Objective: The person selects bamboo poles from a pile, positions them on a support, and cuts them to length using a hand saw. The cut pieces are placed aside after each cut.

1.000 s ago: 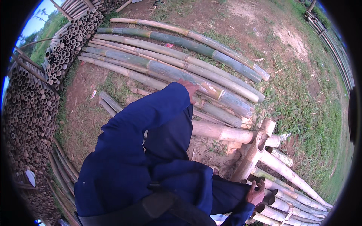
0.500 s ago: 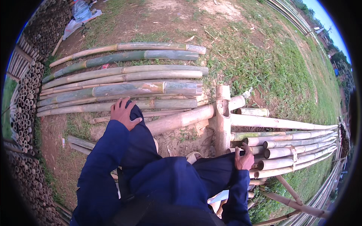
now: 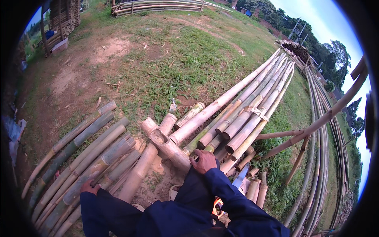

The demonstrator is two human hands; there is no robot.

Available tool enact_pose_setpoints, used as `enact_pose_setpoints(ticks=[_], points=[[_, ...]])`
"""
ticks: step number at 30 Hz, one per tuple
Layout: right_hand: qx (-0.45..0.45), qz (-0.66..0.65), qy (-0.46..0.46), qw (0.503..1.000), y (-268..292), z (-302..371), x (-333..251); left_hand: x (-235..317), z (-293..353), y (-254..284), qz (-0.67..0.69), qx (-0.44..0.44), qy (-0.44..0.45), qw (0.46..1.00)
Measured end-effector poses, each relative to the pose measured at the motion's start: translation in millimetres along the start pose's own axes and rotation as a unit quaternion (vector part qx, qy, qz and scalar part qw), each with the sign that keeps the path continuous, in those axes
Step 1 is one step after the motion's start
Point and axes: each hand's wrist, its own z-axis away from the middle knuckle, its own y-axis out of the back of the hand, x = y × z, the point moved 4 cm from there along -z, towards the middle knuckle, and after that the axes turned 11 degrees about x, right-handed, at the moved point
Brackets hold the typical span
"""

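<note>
The bundle of bamboo poles (image 3: 241,116) slants from the centre to the upper right of the frame, beside my right hand (image 3: 204,161). That hand is half open, fingers loosely bent, resting on the right knee (image 3: 192,179). My left hand (image 3: 90,187), lower left, lies at the left knee beside a second group of poles (image 3: 85,158); its fingers are partly hidden, so I cannot tell its grip.

I count at least four poles in the bundle and five in the second group. The bundle is tan with some green, hollow-ended, bound by a pale tie (image 3: 258,113); the second is grey-green and tan.

One notched bamboo post (image 3: 173,150) stands mid-frame. One saw blade (image 3: 241,174) shows lower centre-right. Grass (image 3: 197,55) spreads above.
</note>
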Motion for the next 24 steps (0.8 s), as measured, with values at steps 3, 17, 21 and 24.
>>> enact_pose_setpoints(ticks=[3,17,21,24], points=[[0.002,0.016,0.006,1.0,-2,1,-2,73,11,17,-0.098,-0.018,-0.048,0.994],[-0.058,0.172,-0.003,0.983,-23,0,27,488,115,81,0.092,0.037,-0.588,0.803],[-0.034,0.092,0.116,0.988,-33,-4,23,555,129,113,0.039,0.045,-0.599,0.798],[-0.072,0.074,0.026,0.994,-26,-9,-9,633,93,87,0.018,0.089,-0.551,0.83]])
